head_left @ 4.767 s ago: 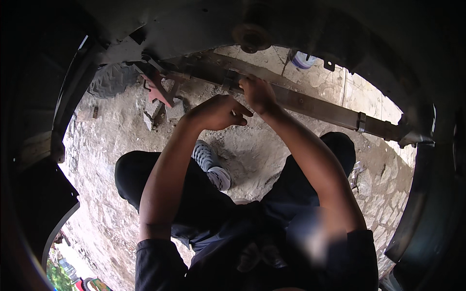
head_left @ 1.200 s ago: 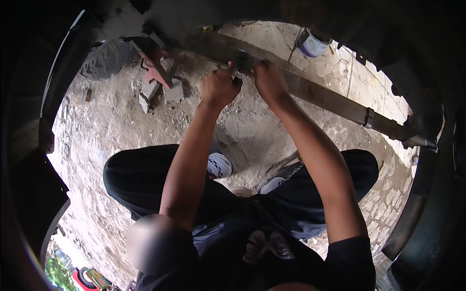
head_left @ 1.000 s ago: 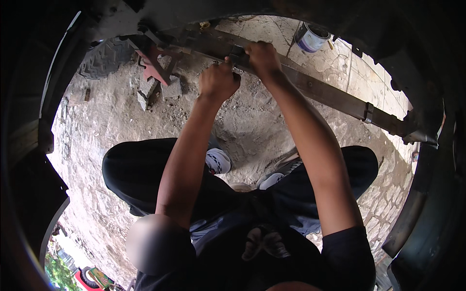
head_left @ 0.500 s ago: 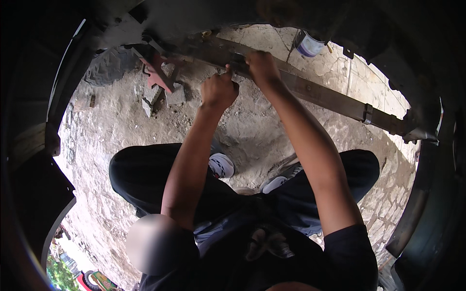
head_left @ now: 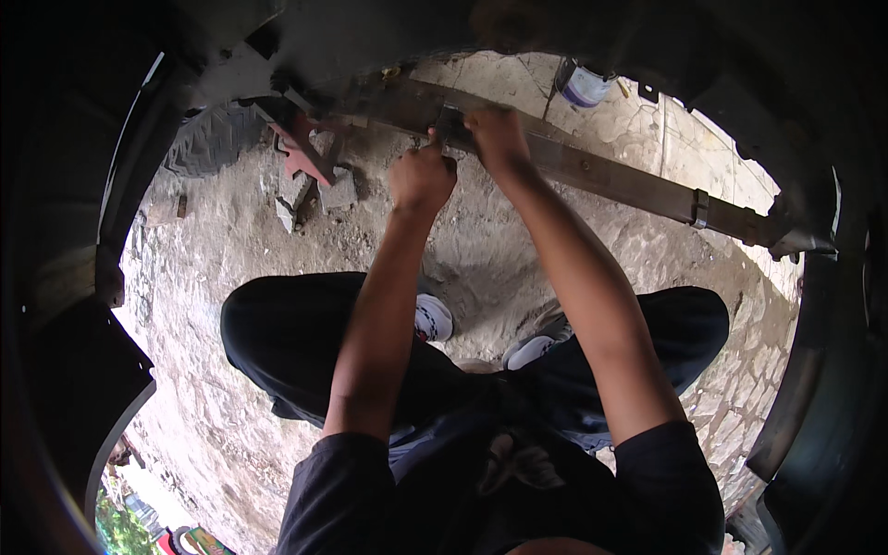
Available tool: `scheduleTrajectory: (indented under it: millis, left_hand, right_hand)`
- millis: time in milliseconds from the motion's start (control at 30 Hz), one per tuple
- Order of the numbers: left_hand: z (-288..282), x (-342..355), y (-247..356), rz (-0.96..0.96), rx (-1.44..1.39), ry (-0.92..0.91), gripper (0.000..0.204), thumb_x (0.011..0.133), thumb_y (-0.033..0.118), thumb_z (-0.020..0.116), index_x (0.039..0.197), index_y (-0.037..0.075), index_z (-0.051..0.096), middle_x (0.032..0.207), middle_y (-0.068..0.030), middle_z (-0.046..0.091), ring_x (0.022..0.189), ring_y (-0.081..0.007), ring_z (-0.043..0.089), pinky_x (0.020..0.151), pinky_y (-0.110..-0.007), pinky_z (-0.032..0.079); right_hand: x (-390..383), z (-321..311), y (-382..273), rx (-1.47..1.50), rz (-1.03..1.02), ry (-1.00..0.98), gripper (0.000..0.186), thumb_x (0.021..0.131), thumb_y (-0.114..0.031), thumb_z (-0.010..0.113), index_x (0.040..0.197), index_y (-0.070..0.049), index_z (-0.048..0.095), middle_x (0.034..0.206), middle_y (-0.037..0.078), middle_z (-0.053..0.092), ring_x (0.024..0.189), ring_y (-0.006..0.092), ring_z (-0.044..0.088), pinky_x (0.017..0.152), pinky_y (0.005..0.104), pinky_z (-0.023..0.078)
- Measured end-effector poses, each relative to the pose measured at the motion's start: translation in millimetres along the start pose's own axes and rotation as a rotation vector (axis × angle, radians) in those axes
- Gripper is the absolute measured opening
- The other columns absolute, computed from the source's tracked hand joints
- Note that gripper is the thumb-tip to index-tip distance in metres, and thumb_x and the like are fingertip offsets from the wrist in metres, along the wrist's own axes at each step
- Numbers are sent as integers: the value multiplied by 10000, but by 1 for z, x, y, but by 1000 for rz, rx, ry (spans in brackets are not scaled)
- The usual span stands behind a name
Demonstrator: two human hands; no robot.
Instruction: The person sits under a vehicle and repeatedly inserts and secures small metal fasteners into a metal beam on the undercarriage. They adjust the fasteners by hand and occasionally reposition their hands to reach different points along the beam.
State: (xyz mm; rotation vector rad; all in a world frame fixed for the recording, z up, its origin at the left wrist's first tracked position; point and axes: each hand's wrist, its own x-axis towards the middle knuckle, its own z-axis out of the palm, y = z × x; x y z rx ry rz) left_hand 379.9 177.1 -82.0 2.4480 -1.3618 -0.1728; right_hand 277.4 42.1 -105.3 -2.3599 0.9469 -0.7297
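A long brown steel leaf spring (head_left: 629,180) runs from upper left to the right, with a metal clip band (head_left: 700,209) around it near its right end. My left hand (head_left: 424,178) is just below the spring's near edge, fingers curled and one digit pointing up at a dark bracket-like piece (head_left: 450,122) on the spring. Right beside it, my right hand (head_left: 497,139) is closed in a fist over the spring, against the same dark piece. What either hand grips is hidden by the fingers and shade.
A red stand (head_left: 303,153) rests by grey concrete blocks (head_left: 339,190), near a knobbly tyre (head_left: 213,139). Beyond the spring stands a white and purple bucket (head_left: 585,85). Dark vehicle bodywork (head_left: 388,32) arches overhead and down both sides. My bent knees are below my forearms.
My left hand has moved slightly right and down, and my right hand slightly down, both staying close together at the dark piece. The view has shifted a little.
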Motion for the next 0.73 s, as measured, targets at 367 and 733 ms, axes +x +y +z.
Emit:
scheduleTrajectory:
  millis: [367,733]
  left_hand:
    - [8,-8,15,-99,-84,7,612,890,270,631,1495,188,586,961,-250,744,930,-472,713,849,-546,572]
    - [-1,-14,-5,-109,-92,9,584,874,275,645,1457,253,637,1052,-239,749,984,-420,731,912,-524,576]
  right_hand:
    - [5,-1,25,-94,-129,101,118,881,-124,712,934,-31,761,928,263,711,888,425,716,768,496,559]
    - [-54,-41,0,-374,-34,-201,248,886,-111,633,1058,-82,809,1157,253,732,1126,396,711,1011,440,557]
